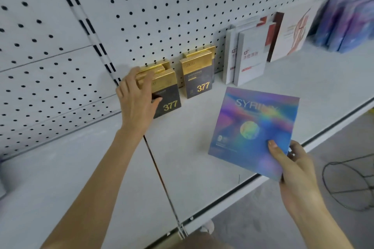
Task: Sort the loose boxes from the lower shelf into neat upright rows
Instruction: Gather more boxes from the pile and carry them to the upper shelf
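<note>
gold-black boxes (197, 79) upright in two rows; holographic box (253, 127) (bluish) tilted.

Of the right hand (291, 166) we see mostly the thumb; its fingers lie behind the holographic box (253, 127), whose title glare partly washes out. Up-left of that box the left hand (137, 95) covers the left side of the near gold-and-black box (169, 95). Far up-right, the purple boxes (348, 20) are blurred and cut by the edge.
</note>
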